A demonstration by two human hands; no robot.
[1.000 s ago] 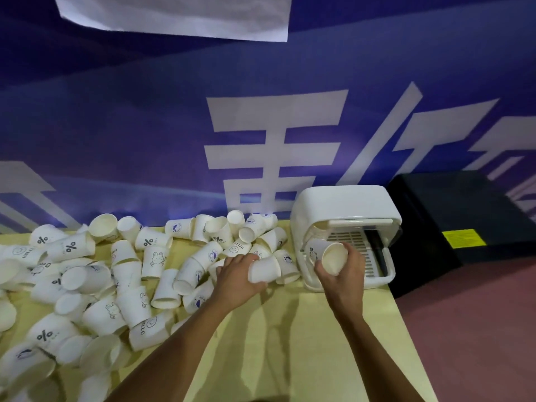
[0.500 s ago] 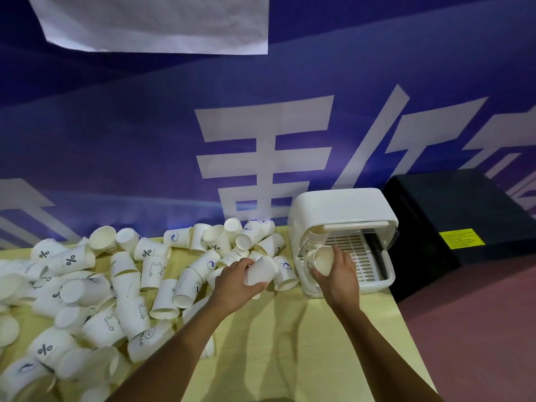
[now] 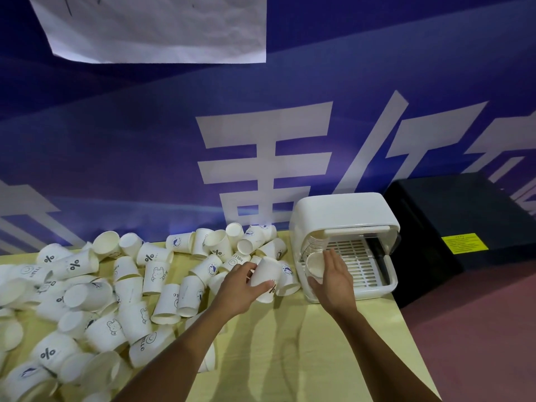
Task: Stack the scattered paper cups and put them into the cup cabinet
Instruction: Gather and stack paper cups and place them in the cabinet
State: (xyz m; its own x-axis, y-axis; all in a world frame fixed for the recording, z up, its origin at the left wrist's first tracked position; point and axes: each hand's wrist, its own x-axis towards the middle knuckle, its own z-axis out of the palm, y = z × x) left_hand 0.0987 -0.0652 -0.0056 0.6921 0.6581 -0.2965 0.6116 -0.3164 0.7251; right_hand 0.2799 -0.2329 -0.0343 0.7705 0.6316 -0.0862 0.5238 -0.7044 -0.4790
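Paper cups (image 3: 95, 303) lie scattered in a loose heap over the left and middle of the pale yellow tabletop (image 3: 290, 352), most on their sides, some mouth-down, several printed with a percent sign, a rabbit or the word HELLO. The heap reaches back to the blue wall (image 3: 145, 158) with large white lettering, where a white paper sheet (image 3: 156, 27) hangs near the top.

Head view: the left hand (image 3: 239, 285) reaches in from the lower middle, its grip closed around one white cup (image 3: 265, 281) at the right edge of the heap. That cup is mouth-down and slightly tilted, with the thumb pressed on its near side and the fingers wrapped behind it; a dark mark shows near its rim. It touches or nearly touches the neighbouring cups, and I cannot tell whether it is lifted off the tabletop.

The right hand (image 3: 333, 281) is at the front opening of the white cup cabinet (image 3: 342, 216), which stands on the right end of the tabletop against the wall. Its grip holds a stacked cup (image 3: 315, 264) with the mouth facing the camera, the fingers cupped along the right side. This cup sits at the left of the cabinet opening, just in front of a row of nested cup rims (image 3: 314, 246) lying inside along the left wall. The cabinet's slatted white tray (image 3: 359, 262) is bare to the right of the hand, and its clear front cover is raised.

A black box (image 3: 464, 221) with a yellow label (image 3: 464, 242) stands just right of the cabinet, beyond the table edge, above a reddish floor (image 3: 478, 329).
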